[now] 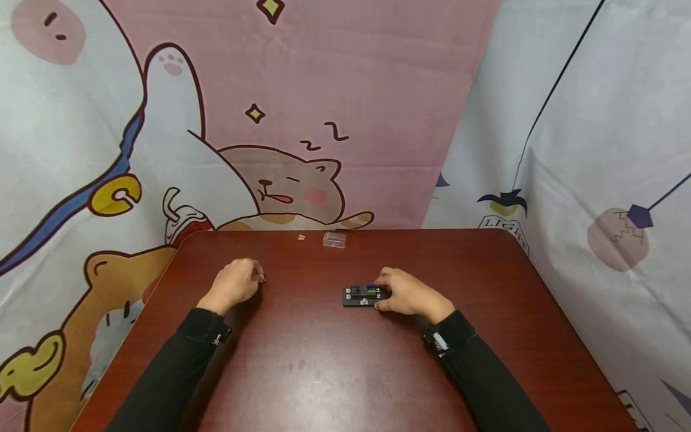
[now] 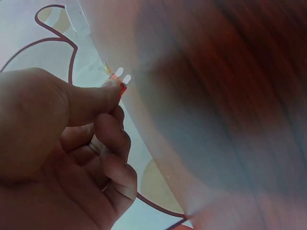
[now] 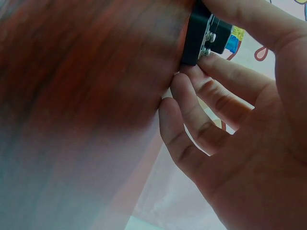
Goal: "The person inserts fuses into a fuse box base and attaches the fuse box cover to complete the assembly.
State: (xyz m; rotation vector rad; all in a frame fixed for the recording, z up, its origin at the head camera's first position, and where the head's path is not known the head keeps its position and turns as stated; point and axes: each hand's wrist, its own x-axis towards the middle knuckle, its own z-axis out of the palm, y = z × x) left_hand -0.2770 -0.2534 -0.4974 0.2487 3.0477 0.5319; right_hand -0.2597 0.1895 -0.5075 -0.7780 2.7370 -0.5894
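Note:
In the head view my left hand [image 1: 233, 285] is above the left part of the table. Between its thumb and index finger it pinches a red blade fuse [image 2: 123, 87], whose two metal prongs point away from the hand in the left wrist view. A black fuse block [image 1: 353, 296] lies at mid-table, and my right hand [image 1: 408, 293] grips its right end, thumb on the near side and fingers on the far side. Metal screws [image 3: 211, 37] show on the block's end in the right wrist view. A blue fuse [image 3: 232, 44] and a yellow fuse [image 3: 238, 32] sit in it.
Toward the back edge of the brown table [image 1: 302, 366] stands a small clear plastic box [image 1: 334, 240]. Left of it lie tiny yellowish pieces [image 1: 301, 237]. A printed cloth [image 1: 367, 120] hangs behind the table.

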